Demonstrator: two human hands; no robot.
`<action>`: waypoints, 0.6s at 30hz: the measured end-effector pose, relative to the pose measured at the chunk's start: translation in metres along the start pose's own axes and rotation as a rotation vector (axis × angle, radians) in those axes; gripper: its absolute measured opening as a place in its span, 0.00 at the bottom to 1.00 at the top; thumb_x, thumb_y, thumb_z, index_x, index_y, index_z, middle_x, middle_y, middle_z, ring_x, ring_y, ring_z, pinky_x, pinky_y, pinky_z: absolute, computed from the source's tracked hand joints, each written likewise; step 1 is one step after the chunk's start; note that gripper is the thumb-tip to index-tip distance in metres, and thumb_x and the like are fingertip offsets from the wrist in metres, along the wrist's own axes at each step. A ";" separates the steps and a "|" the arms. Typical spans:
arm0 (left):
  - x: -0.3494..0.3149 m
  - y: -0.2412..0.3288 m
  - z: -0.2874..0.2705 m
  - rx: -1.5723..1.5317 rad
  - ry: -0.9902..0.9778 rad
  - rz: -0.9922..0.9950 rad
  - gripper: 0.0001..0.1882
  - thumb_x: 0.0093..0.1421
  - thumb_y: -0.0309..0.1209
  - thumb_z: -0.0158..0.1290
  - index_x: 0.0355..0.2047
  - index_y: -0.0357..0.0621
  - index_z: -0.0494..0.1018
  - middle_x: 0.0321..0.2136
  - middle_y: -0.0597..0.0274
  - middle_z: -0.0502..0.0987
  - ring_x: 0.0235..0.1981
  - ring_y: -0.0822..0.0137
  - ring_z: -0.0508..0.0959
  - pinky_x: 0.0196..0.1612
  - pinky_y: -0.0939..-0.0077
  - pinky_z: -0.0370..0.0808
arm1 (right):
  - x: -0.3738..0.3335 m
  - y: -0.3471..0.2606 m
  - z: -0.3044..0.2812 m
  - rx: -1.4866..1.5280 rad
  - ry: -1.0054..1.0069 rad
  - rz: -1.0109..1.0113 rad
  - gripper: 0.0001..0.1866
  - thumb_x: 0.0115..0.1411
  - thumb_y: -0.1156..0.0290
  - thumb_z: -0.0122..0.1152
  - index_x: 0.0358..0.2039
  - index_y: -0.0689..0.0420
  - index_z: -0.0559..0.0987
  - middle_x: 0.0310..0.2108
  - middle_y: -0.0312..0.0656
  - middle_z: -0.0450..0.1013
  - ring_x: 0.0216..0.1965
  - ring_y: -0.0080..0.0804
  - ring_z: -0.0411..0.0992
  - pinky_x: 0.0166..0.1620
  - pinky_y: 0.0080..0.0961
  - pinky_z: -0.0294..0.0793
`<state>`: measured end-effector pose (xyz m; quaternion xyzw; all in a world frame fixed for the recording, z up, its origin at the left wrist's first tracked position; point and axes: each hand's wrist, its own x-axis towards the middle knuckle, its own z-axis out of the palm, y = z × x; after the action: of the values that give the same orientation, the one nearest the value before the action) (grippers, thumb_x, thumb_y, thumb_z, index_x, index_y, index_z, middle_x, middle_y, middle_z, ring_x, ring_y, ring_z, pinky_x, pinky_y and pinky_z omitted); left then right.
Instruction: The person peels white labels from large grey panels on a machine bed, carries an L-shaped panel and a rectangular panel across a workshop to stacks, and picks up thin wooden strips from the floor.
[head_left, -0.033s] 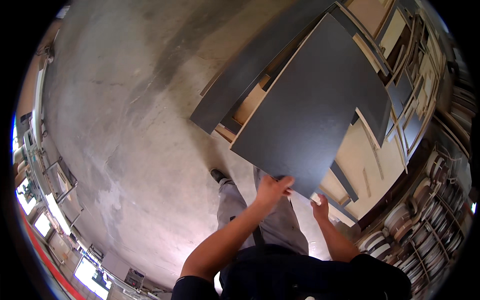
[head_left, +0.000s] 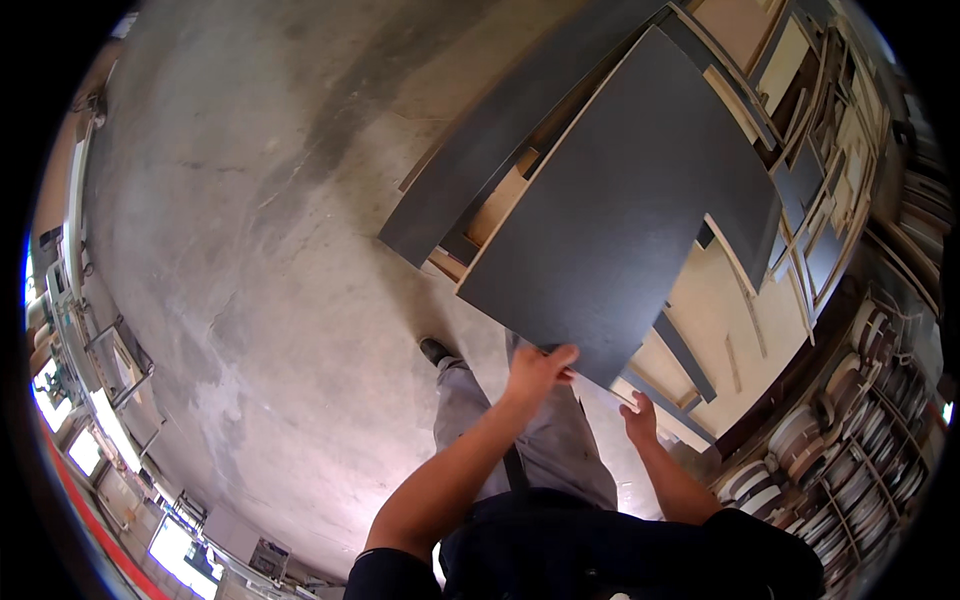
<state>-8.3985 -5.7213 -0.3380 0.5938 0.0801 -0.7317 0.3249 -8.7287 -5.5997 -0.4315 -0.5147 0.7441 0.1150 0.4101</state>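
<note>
A large dark grey board point(head_left: 610, 230) with a pale cut edge and a notch on its right side lies on a stack of boards in front of me. My left hand point(head_left: 540, 374) is closed on its near edge, thumb on top and fingers beneath. Just right of the board's near corner is my right hand point(head_left: 639, 418), its thumb and fingers apart with nothing visible between them. Beyond those fingers, a pale wooden board point(head_left: 730, 320) shows under the grey one, with a narrow dark strip point(head_left: 685, 358) lying on it.
Another long grey board point(head_left: 480, 170) lies along the stack's left side. Many offcuts point(head_left: 830, 190) are heaped at the far right. Rolls of edge banding point(head_left: 800, 440) fill a rack at lower right. Bare concrete floor point(head_left: 270, 220) stretches to the left, with equipment point(head_left: 100, 380) along its far side.
The grey board has shifted slightly to the left with my left hand. Its near corner has come away from my right hand, whose fingers now stand apart from it.
</note>
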 end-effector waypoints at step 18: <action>-0.069 -0.184 -0.249 0.753 0.605 -0.032 0.26 0.51 0.42 0.51 0.43 0.33 0.72 0.36 0.42 0.76 0.41 0.49 0.76 0.44 0.64 0.71 | 0.198 -0.215 0.008 0.339 0.439 0.077 0.24 0.45 0.57 0.69 0.32 0.65 0.74 0.28 0.43 0.74 0.29 0.34 0.70 0.36 0.28 0.69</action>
<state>-8.2939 -5.4272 -0.3941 0.8550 -0.0902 -0.5092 0.0383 -8.5657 -5.8234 -0.5271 -0.4227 0.8427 -0.1101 0.3147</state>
